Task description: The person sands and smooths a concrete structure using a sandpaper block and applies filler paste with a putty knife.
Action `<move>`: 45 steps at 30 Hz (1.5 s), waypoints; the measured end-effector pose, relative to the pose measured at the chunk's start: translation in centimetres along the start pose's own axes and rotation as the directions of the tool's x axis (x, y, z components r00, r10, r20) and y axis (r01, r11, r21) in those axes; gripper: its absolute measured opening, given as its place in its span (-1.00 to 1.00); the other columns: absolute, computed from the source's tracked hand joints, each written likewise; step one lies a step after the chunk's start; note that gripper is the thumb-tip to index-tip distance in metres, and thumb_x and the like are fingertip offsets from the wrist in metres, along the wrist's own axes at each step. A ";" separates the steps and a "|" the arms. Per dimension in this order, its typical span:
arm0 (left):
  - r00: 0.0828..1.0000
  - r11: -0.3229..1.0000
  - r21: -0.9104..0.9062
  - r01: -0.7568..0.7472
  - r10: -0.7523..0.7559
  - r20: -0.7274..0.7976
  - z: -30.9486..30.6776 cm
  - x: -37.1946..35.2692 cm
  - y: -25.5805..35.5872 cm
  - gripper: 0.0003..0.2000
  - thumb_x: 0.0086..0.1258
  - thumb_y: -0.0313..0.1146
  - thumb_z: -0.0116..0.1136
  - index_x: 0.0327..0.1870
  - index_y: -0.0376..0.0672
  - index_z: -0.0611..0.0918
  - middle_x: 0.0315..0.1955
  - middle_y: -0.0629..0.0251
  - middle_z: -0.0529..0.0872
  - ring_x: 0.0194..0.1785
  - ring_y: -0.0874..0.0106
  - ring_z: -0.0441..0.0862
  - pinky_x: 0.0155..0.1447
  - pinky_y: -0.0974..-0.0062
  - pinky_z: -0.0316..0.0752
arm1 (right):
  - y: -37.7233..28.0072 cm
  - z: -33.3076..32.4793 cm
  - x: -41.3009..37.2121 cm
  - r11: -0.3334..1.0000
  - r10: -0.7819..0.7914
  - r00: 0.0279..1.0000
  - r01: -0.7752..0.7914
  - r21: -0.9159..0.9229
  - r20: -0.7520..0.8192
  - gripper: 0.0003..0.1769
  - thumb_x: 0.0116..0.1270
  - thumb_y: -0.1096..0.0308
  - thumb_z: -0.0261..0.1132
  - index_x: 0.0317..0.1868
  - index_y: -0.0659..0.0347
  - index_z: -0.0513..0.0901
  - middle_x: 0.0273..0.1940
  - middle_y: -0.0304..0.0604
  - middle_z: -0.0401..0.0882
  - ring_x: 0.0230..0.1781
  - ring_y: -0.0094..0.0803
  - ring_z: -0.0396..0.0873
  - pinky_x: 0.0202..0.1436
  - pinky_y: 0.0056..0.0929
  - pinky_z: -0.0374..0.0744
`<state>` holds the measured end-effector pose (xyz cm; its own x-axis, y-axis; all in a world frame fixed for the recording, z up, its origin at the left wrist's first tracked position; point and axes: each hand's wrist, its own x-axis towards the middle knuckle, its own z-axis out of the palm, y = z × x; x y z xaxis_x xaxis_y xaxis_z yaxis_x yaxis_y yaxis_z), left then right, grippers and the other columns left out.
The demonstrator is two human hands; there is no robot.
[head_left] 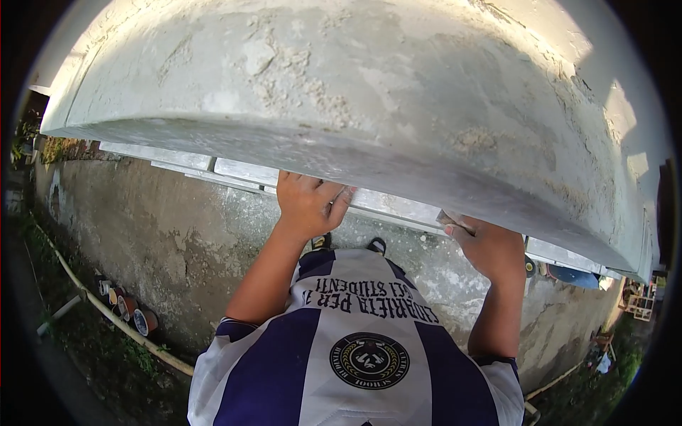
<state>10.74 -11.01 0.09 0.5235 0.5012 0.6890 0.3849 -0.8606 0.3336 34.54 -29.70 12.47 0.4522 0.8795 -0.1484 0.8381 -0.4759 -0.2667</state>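
The slab [355,92] lies before left hand [308,203] and right hand [491,246].

One head-worn camera looks forward and steeply down through a wide round view, close to the pale slab [355,92], past the striped shirt [359,319] toward the ground [163,227].
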 end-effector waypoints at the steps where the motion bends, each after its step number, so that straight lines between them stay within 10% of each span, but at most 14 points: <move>1: 1.000 1.000 0.005 -0.010 0.010 -0.015 -0.1 0.3 0.1 -0.82 0.10 -0.25 0.43 -0.25 0.04 0.82 -0.23 0.34 0.80 -0.16 0.23 0.71 -0.04 0.25 0.49 | -0.1 0.0 -0.1 1.000 -0.016 1.000 0.016 -0.025 -0.022 -0.64 0.27 0.05 0.47 0.06 -0.15 0.84 0.05 -0.11 0.78 0.09 -0.07 0.68 0.22 -0.17 0.56; 16: 1.000 1.000 0.004 -0.019 0.019 -0.017 0.0 0.2 0.0 -0.87 0.16 -0.18 0.45 -0.36 0.03 0.81 -0.33 0.34 0.73 -0.20 0.28 0.62 -0.02 0.24 0.37 | 2.1 0.4 2.5 0.991 -0.042 0.996 0.030 0.131 0.084 -0.59 0.35 0.01 0.44 0.04 0.11 0.79 0.07 -0.01 0.76 0.12 0.04 0.64 0.23 -0.12 0.54; 19: 0.999 0.999 0.022 -0.026 0.027 -0.029 -0.3 0.5 0.0 -0.87 0.17 -0.18 0.45 -0.35 0.04 0.82 -0.37 0.35 0.70 -0.24 0.30 0.59 -0.06 0.25 0.34 | 1.1 2.0 3.7 0.958 -0.287 0.956 0.287 0.002 -0.053 -0.54 0.36 0.02 0.43 0.09 0.18 0.76 0.10 0.06 0.73 0.13 0.07 0.62 0.24 -0.09 0.53; 40: 0.998 0.997 -0.080 -0.013 0.018 0.060 -1.7 1.0 0.1 -0.78 0.18 -0.28 0.43 -0.14 0.02 0.84 -0.40 0.35 0.61 -0.23 0.29 0.53 -0.04 0.26 0.28 | -7.4 1.3 3.2 0.987 -0.160 0.969 0.163 0.001 0.189 -0.64 0.40 0.01 0.39 0.04 0.02 0.80 -0.06 -0.04 0.75 0.00 -0.03 0.68 0.13 -0.08 0.59; 45: 0.999 0.999 -0.032 0.002 0.000 0.051 -3.2 1.0 -0.5 -0.82 0.19 -0.29 0.44 -0.19 -0.02 0.83 -0.37 0.34 0.62 -0.21 0.30 0.53 -0.01 0.21 0.25 | -2.5 1.5 0.9 0.973 -0.222 0.975 0.219 -0.078 -0.030 -0.70 0.32 0.00 0.46 -0.04 -0.10 0.88 -0.24 -0.03 0.80 -0.21 -0.03 0.73 -0.05 -0.17 0.63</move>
<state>8.68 -10.36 2.67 0.5614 0.5053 0.6554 0.3610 -0.8621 0.3555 32.36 -27.74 11.55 0.2639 0.9629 -0.0571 0.9379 -0.2700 -0.2179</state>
